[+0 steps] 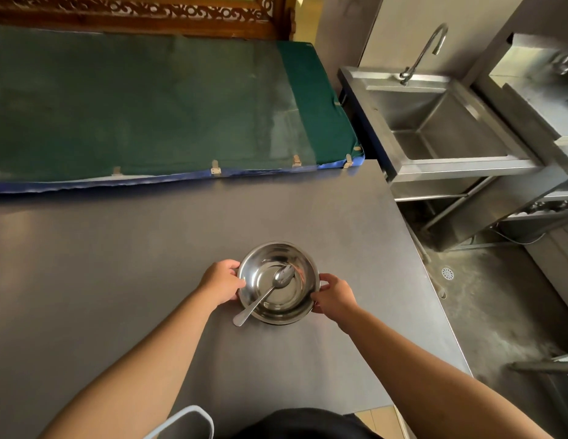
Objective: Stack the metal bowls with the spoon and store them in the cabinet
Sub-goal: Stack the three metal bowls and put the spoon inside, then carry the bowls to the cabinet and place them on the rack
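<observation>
A stack of shiny metal bowls [295,264] stands on the grey steel counter [118,264] in the middle of the head view. A metal spoon [267,293] lies in the top bowl, scoop at the centre, handle sticking out over the near left rim. My left hand [222,282] grips the left rim of the stack. My right hand [335,296] holds the right rim, fingers curled around the side. How many bowls sit under the top one is hidden.
A green padded mat [149,103] covers the far part of the counter below a carved wooden frame [133,11]. To the right, past the counter edge, stand a steel sink [441,122] with a tap [425,52] and a concrete floor with a drain [447,273].
</observation>
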